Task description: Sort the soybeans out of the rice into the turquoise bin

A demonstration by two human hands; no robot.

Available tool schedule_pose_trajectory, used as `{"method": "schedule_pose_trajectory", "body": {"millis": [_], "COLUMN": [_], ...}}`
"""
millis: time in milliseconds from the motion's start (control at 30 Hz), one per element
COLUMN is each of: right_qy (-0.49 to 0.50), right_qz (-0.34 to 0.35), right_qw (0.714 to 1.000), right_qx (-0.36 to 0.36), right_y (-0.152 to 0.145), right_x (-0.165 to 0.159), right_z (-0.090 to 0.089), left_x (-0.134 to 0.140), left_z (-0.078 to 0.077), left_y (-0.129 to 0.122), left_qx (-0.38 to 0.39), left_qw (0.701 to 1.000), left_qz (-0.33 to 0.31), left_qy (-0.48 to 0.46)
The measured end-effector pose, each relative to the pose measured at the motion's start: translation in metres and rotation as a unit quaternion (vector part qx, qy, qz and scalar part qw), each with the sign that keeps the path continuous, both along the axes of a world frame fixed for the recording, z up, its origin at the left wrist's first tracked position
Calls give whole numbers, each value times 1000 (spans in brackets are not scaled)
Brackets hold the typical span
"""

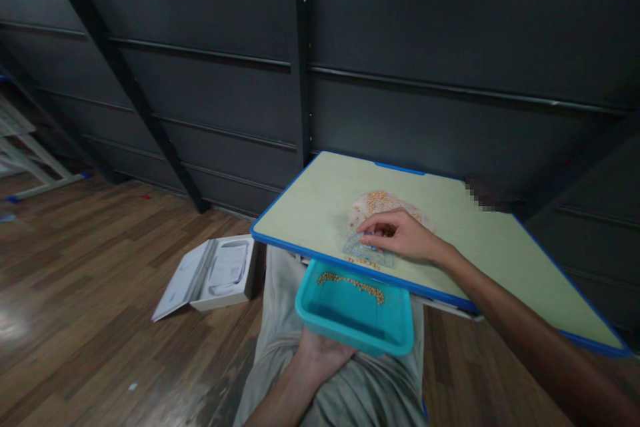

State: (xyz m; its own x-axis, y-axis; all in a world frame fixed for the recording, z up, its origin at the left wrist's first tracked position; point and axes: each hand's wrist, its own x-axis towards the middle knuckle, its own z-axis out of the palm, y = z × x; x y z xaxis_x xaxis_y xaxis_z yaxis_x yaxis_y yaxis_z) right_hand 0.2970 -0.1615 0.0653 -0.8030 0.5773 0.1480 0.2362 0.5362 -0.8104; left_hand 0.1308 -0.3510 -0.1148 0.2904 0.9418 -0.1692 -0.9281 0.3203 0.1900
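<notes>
My left hand (325, 353) is under the near side of a turquoise plastic tray (350, 330), gripping it above my lap, with its fingers mostly hidden. Inside the tray, round yellow beans (350, 282) form a curved band. My right hand (405, 235) is over the tabletop, its thumb and curled fingers closed on the rounded edge of a clear protractor (367, 253). A short row of the same beans lies between the protractor's straight edge and the table's front edge. Behind the hand spreads a heap of pale small grains mixed with yellow beans (383, 200).
The pale table (300, 213) has a raised blue rim and overhangs the tray's far side. An open white box (233, 270) stands on the wooden floor to the left. A dark panelled wall (225, 93) rises behind the table. White table legs (40, 167) show at far left.
</notes>
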Motion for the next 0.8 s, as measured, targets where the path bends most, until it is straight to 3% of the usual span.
{"method": "schedule_pose_trajectory", "body": {"millis": [300,467,800], "right_qy": [-6,-10,-9], "right_qz": [3,8,8], "right_qw": [1000,999,999], "right_qx": [-17,-33,-48], "right_y": [-2,-3,-3], "right_x": [0,0,1], "right_z": [2,1,1], "left_x": [2,3,6], "left_z": [14,13,27], "left_y": [1,1,4], "left_qx": [-15,-54,-51], "left_qw": [1000,998,999], "left_qz": [4,5,6], "left_qy": [26,9,-12]}}
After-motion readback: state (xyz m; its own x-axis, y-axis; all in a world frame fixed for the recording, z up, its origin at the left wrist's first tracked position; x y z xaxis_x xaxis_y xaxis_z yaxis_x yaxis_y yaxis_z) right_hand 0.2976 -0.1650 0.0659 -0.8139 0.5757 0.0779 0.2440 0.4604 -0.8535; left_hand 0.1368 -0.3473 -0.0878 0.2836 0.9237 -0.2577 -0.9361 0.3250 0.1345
